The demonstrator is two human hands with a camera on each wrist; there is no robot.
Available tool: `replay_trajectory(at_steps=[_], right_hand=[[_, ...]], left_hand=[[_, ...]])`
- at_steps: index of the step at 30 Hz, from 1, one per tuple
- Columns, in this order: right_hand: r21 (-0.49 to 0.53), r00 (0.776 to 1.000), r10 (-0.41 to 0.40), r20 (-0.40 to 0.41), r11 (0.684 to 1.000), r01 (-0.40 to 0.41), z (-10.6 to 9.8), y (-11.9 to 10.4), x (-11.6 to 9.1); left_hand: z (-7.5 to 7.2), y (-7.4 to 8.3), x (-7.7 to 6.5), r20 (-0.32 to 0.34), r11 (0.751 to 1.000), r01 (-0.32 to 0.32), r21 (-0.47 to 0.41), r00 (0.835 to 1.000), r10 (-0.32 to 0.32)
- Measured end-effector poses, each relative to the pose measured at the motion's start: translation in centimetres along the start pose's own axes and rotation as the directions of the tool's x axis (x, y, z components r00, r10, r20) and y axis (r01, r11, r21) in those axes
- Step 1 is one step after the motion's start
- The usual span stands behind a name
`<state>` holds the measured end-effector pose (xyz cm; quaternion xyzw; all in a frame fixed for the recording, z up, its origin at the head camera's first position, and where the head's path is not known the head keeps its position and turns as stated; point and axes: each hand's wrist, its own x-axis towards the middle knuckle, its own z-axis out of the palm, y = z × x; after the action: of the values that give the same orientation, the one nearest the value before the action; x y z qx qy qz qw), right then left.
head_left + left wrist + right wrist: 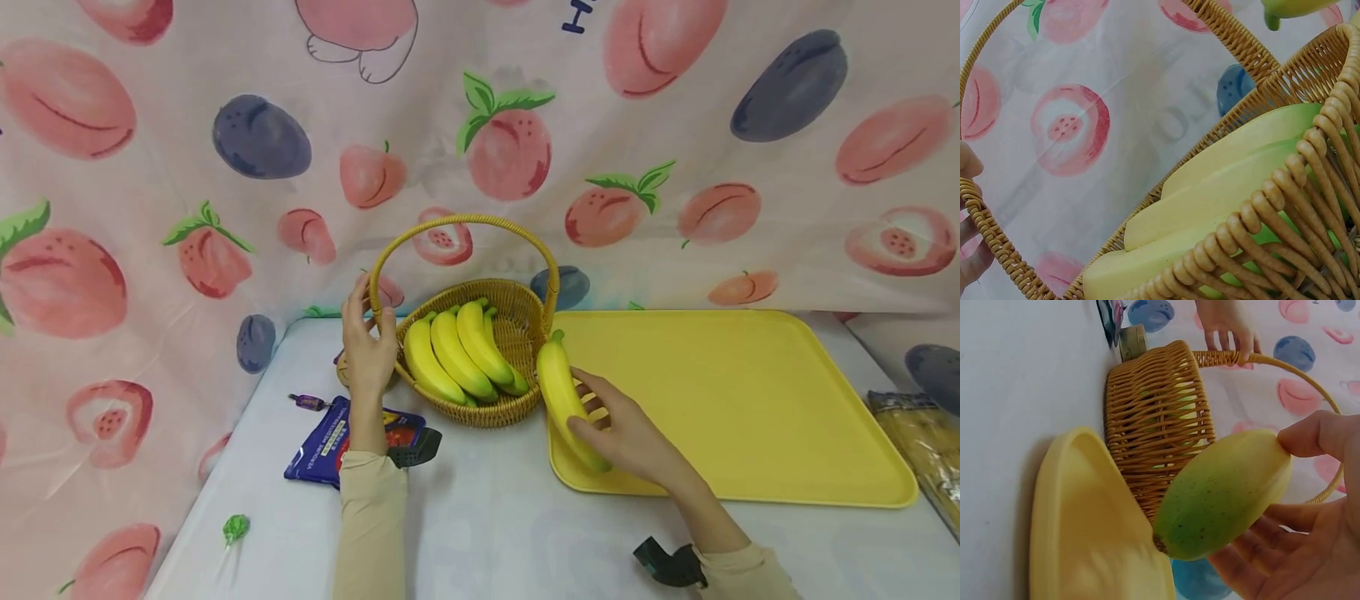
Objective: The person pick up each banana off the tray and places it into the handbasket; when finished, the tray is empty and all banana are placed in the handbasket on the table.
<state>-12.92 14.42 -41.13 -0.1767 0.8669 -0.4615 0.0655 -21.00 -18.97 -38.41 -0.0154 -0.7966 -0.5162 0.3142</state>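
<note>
My left hand (369, 343) grips the left side of the handle of a wicker basket (480, 412); in the left wrist view its fingertips (969, 162) curl round the handle. Several yellow bananas (450, 354) with green ends lie side by side in the basket, toward its left. My right hand (618, 425) holds a single banana (558, 392) between thumb and fingers, just right of the basket and over the left end of a yellow tray (720, 408). In the right wrist view this banana (1222, 494) points its green tip toward the camera.
Left of the basket lie a blue food packet (322, 450), partly under my left forearm, and a small purple-wrapped candy (307, 402). A green lollipop (236, 528) is near the front left. At the right edge sits a clear bag (926, 450) of yellowish food. A fruit-print curtain (450, 108) hangs behind.
</note>
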Motion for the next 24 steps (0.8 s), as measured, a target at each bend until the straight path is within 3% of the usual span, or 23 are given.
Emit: replay_trajectory(at_steps=[10, 19, 24], right_hand=[[-0.037, 0.998, -0.062, -0.016, 0.997, 0.061, 0.2, -1.0, 1.7], [-0.037, 0.996, -0.080, -0.031, 0.996, 0.079, 0.4, -2.4, 4.7], [-0.060, 0.997, -0.060, -0.041, 0.997, 0.058, 0.8, -3.0, 6.4]], left_hand=[[0.1, 0.3, 0.0, -0.003, 1.000, 0.022, -0.013, 1.000, -0.022], [-0.5, 3.6, -0.6, 0.009, 1.000, 0.015, -0.024, 1.000, -0.014], [-0.6, 3.9, -0.9, 0.013, 0.999, 0.020, -0.032, 1.000, -0.020]])
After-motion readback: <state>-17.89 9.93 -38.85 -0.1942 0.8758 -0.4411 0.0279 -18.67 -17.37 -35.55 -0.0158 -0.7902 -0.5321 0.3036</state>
